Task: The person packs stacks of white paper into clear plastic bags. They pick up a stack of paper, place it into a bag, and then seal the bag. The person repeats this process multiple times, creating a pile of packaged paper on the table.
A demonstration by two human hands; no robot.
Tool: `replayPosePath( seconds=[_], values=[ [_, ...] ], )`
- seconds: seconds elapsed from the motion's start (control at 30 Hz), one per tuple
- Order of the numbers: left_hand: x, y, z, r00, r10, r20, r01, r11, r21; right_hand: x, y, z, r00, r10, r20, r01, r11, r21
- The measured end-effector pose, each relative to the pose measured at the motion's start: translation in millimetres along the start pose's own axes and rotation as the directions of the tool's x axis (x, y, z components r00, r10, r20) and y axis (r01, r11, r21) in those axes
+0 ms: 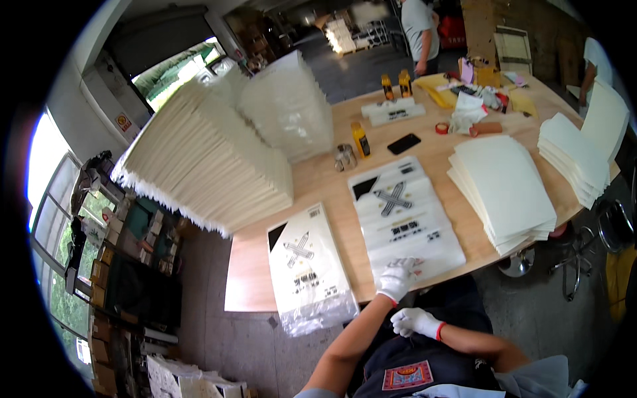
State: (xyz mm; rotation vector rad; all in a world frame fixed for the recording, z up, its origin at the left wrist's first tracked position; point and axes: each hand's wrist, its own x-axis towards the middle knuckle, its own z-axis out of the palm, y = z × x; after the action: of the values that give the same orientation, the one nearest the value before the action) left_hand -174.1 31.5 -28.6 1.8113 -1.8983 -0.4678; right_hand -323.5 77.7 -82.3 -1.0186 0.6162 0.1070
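Observation:
My left hand [398, 277], in a white glove, rests with fingers on the near end of a stack of clear printed plastic bags [401, 215] lying on the wooden table [332, 189]. My right hand [415, 322], also gloved in white, hangs below the table edge close to my body, fingers loosely curled with nothing in them. A second stack of the same printed bags [307, 265] lies to the left, overhanging the table's near edge.
Tall leaning piles of white sheets [206, 159] fill the table's left; flatter white stacks [505, 189] sit right. Yellow bottles [360, 139], a black phone [403, 143] and a tape roll [442, 128] lie mid-table. A person [421, 33] stands beyond the far edge.

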Motion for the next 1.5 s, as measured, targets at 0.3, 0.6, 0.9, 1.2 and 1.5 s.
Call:
replayPosePath(
  seconds=[0.3, 0.6, 0.9, 1.2, 1.5],
  values=[
    [42.8, 4.5, -3.3, 0.938, -0.229, 0.259, 0.233, 0.972, 0.018, -33.4, 9.9, -13.2, 0.998, -0.041, -0.049, 0.042, 0.999, 0.028],
    [50.0, -13.6, -4.4, 0.98, -0.172, 0.098, 0.184, 0.975, -0.128, -67.1, -22.6, -24.3, 0.942, -0.212, -0.261, 0.243, 0.966, 0.091],
    [70.9, -5.8, -43.1, 0.997, 0.047, -0.064, -0.053, 0.994, -0.091, 12.8, -111.6, -84.3, 0.65, -0.399, -0.647, 0.513, 0.858, -0.013],
    [93.2, 30.6, -94.3, 0.947, -0.317, 0.045, 0.272, 0.721, -0.637, -8.1, -80.0, -138.6, 0.652, -0.389, -0.651, 0.324, 0.919, -0.224],
    [87.0, 19.9, -59.0, 0.998, -0.032, -0.061, -0.006, 0.844, -0.536, 26.2, -104.0, -127.6, 0.36, -0.678, -0.641, 0.561, 0.706, -0.432]
  ],
)
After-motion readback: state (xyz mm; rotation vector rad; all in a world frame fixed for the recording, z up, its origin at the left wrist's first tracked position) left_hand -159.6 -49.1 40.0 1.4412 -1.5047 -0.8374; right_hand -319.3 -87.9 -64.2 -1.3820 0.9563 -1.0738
